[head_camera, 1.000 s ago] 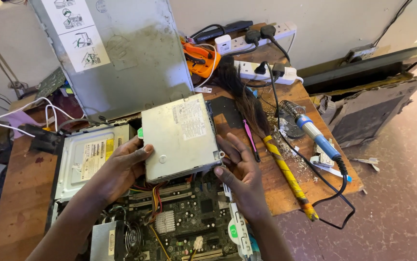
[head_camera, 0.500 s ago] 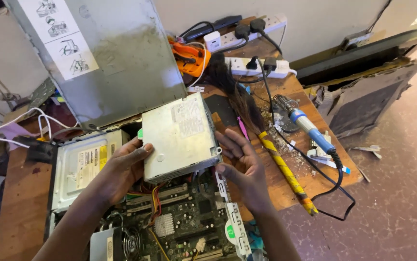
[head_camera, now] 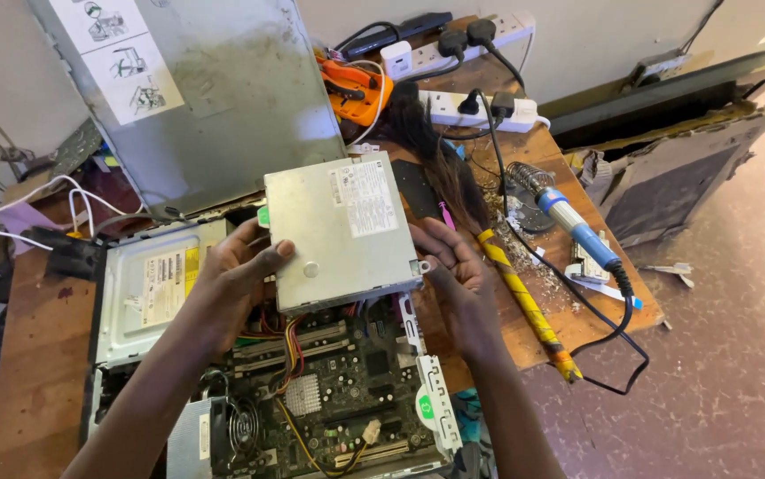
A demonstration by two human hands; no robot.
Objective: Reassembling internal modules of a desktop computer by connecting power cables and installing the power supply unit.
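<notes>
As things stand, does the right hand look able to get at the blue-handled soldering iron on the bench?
Probably not yet: the right hand is holding the silver drive. The soldering iron itself lies uncovered to its right.

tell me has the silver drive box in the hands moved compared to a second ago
No real shift. The silver drive box sits between the left hand and right hand, above the open computer case as before.
</notes>
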